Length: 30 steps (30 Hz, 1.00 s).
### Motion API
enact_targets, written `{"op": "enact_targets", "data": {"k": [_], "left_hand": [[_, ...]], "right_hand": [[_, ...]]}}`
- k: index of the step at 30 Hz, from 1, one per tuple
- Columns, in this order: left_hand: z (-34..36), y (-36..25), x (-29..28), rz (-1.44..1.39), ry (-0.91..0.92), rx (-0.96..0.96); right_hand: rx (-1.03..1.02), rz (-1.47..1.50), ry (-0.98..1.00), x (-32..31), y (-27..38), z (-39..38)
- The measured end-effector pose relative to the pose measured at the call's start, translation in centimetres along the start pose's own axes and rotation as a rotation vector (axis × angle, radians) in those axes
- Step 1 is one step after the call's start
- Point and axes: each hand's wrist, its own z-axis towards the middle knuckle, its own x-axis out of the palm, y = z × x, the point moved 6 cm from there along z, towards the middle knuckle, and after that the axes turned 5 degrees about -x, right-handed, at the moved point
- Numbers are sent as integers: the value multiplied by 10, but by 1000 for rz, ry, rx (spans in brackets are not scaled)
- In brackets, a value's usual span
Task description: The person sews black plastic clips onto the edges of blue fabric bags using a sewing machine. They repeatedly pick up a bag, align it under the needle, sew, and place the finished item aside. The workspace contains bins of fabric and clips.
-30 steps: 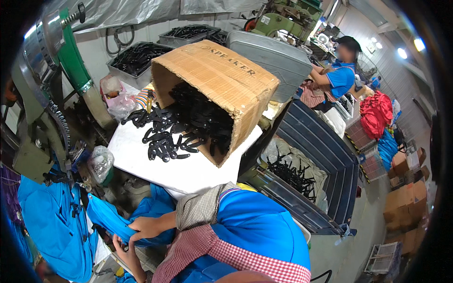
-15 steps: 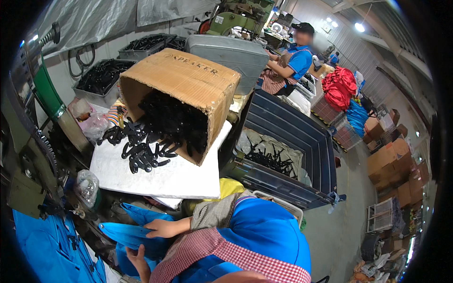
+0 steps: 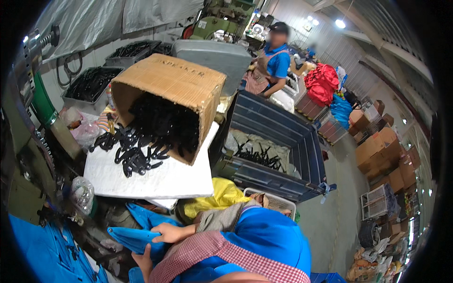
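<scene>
A folded piece of blue fabric (image 3: 130,237) with a pointed corner and small eyelets lies across my hands, low and left of the middle. My right hand (image 3: 167,232) grips it from the right, thumb and fingers closed on its edge. Just below, my left hand (image 3: 143,260) holds the lower edge, its fingertips partly hidden against the cloth. More of the same blue fabric (image 3: 146,214) hangs behind. On the white-topped table (image 3: 151,186) beyond, black curved plastic handles (image 3: 134,162) spill out of a tipped cardboard box (image 3: 174,70).
A green machine (image 3: 45,106) stands at the left, with blue fabric (image 3: 35,250) below it. Right of the table is a large dark blue crate (image 3: 271,181) with black parts inside. Grey bins (image 3: 89,104) line the wall. A co-worker (image 3: 276,63) stands at the back.
My left hand has closed in on the fabric's lower edge, and the cloth corner has shifted slightly right. The view has turned a little; the co-worker now stands more upright, arms lower.
</scene>
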Motion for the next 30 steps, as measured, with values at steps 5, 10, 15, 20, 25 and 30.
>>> {"op": "enact_targets", "data": {"k": [5,10,15,20,25,30], "left_hand": [[11,13,3,45,82,-45],[13,12,0,-56,84,-16],[13,10,-4,-12,17,-36],[17,11,-3,-37,73,-5],[19,16,-8,2,4,-56],[32,31,-7,-163,116,74]], "right_hand": [[82,-12,-9,-6,-3,-4],[128,26,-32,-4,-3,1],[138,13,-3,-1,-12,4],[119,-11,-18,0,-13,6],[113,28,8,7,-19,9],[68,-6,-75,6,-27,5]]}}
